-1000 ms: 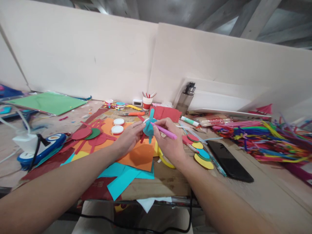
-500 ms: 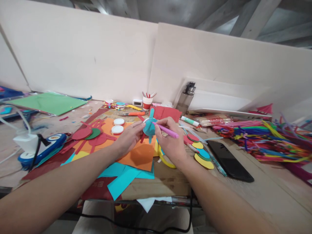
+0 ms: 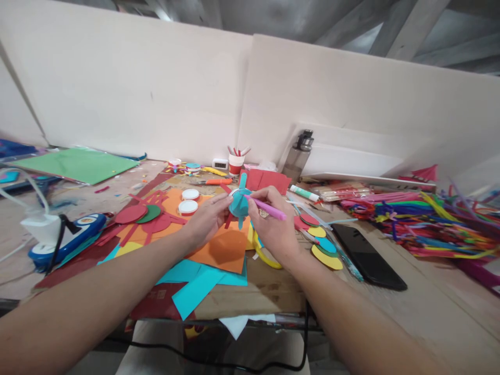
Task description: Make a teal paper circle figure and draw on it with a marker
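My left hand (image 3: pixel 206 219) is closed on a small teal paper craft piece (image 3: pixel 238 204) with red strips, held just above the orange paper sheet (image 3: pixel 219 247). My right hand (image 3: pixel 273 224) grips a pink pen (image 3: pixel 269 208), its tip resting on the teal piece. Both hands meet at the middle of the table, fingers curled.
Coloured paper circles (image 3: pixel 320 245), teal sheets (image 3: pixel 199 284), two white-lidded tubs (image 3: pixel 188 202), a black phone (image 3: pixel 367 250), a heap of pipe cleaners (image 3: pixel 422 224), a glue stick (image 3: pixel 304 194), a water bottle (image 3: pixel 297 153), a green sheet (image 3: pixel 78 164) and a blue device with cables (image 3: pixel 66 237) lie about.
The right hand with the pen has shifted slightly up and toward the teal piece; the left hand holds it nearly still.
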`<act>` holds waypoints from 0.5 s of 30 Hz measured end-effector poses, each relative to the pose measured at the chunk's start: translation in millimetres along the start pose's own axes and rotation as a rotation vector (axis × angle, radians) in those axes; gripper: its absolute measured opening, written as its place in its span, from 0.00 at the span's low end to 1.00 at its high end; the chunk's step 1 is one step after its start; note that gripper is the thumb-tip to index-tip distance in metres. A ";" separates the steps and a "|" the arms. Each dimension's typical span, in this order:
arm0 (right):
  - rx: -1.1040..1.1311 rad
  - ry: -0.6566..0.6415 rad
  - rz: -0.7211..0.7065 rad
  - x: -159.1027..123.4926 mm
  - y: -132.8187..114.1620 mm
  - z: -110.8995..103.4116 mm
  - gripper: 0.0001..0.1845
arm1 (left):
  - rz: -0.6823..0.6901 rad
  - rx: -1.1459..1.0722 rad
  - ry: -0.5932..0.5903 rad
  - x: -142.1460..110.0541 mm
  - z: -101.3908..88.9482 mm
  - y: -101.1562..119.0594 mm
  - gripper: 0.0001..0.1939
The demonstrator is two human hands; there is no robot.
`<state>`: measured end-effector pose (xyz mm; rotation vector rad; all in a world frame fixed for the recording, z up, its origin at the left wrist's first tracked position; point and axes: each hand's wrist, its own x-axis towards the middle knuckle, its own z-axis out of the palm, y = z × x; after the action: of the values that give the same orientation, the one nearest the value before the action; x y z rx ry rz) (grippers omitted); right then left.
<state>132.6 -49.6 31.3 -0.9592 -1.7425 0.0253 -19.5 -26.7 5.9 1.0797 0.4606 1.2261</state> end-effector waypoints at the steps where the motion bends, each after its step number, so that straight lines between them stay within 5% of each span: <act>1: 0.001 0.001 -0.001 -0.1 -0.1 0.0 0.03 | 0.000 -0.002 0.002 -0.1 0.2 0.2 0.09; 15: -0.005 0.001 0.022 0.9 -2.3 -1.3 0.04 | 0.001 0.008 -0.017 -0.1 -1.5 -1.3 0.10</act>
<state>132.2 -51.1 33.6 -0.9823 -1.7318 0.0350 -20.1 -26.1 4.1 1.0967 0.4528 1.2164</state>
